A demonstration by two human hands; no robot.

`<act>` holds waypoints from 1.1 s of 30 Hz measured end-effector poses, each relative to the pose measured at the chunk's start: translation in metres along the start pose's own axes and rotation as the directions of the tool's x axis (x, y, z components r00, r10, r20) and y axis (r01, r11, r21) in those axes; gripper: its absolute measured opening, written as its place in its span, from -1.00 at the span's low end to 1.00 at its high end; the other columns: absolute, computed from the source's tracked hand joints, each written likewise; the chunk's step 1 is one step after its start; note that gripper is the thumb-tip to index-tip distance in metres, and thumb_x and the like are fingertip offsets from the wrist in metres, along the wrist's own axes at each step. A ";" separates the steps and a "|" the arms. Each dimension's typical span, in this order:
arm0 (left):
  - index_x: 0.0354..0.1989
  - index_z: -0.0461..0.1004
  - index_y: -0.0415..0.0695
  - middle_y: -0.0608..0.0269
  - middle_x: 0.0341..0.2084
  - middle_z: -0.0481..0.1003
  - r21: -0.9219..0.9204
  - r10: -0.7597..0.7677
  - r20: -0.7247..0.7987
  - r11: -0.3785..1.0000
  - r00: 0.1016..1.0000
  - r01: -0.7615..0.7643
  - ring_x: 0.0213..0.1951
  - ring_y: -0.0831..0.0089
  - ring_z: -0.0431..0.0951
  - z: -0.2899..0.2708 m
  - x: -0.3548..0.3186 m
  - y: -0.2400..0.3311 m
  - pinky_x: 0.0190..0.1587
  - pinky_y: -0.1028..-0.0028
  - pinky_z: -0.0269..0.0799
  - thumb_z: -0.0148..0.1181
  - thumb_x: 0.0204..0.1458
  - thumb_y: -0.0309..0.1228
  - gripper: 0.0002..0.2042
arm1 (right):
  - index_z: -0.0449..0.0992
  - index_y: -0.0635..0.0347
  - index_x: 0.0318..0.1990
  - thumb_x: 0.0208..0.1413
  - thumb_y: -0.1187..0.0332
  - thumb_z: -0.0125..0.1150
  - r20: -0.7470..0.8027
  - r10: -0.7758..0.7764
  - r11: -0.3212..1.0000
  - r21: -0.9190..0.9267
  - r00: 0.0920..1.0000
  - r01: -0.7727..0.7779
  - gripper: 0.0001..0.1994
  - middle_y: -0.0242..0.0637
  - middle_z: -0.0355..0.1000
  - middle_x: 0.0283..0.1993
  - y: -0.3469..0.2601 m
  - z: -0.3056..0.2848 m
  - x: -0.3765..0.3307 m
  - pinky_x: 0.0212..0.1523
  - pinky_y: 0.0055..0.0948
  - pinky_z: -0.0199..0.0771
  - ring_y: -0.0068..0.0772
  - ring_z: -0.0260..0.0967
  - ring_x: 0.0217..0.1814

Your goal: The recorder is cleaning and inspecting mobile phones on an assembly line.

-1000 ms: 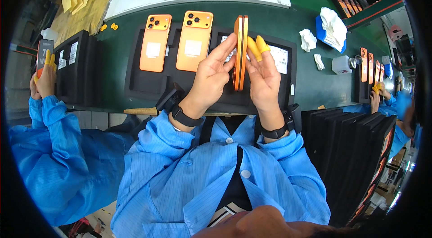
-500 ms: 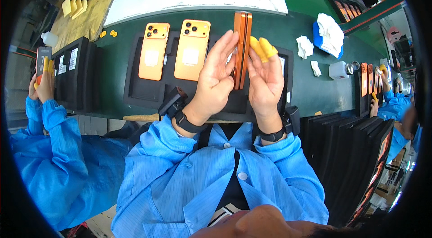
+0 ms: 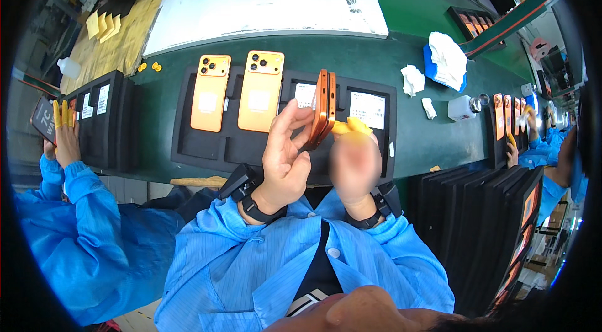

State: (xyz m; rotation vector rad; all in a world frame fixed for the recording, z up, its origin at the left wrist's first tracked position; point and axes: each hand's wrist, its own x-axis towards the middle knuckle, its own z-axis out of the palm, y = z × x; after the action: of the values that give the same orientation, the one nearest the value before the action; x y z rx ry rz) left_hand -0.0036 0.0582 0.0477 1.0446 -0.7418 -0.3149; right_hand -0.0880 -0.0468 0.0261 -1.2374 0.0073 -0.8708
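Between my hands two orange smartphones (image 3: 323, 109) are held edge-on, side by side and tilted, above a black foam tray (image 3: 177, 153). My left hand (image 3: 285, 159) grips them from the left, thumb low and fingers bent behind. My right hand (image 3: 354, 156), with yellow finger cots, has its fingers curled against their right side; its palm is blurred. In the tray's left slots lie two orange phones, the left one (image 3: 210, 93) and the right one (image 3: 261, 90), camera sides up. A white label (image 3: 367, 110) shows in the tray's right slot.
At my left a co-worker's hand (image 3: 67, 134) holds a boxy phone-like item beside stacked black trays (image 3: 103, 122). Tissues in a blue holder (image 3: 446, 62), a crumpled tissue (image 3: 412, 80) and a clear bottle (image 3: 464, 108) stand right. Black trays (image 3: 458, 225) are stacked at my lower right.
The phones have come down toward me and tilted, their end edges now showing. My right hand has turned and its fingers have curled in. My view has shifted slightly.
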 end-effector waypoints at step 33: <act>0.41 0.01 -0.37 -0.15 0.28 0.27 0.368 -0.056 0.050 0.929 0.997 0.034 0.23 0.21 0.39 0.007 0.011 0.002 0.21 0.33 0.39 -0.31 -0.05 -0.85 -0.29 | 0.28 0.44 0.29 0.10 0.79 -0.25 0.089 0.099 0.911 -0.410 0.991 -0.054 -0.45 0.01 0.33 0.28 -0.007 0.000 0.019 0.19 -0.38 0.37 -0.26 0.35 0.26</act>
State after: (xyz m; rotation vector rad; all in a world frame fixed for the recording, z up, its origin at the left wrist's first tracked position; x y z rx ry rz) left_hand -0.0005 0.0480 0.0557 1.4131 -0.8513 -0.2514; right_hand -0.0784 -0.0583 0.0399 -1.6632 0.1573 -0.7532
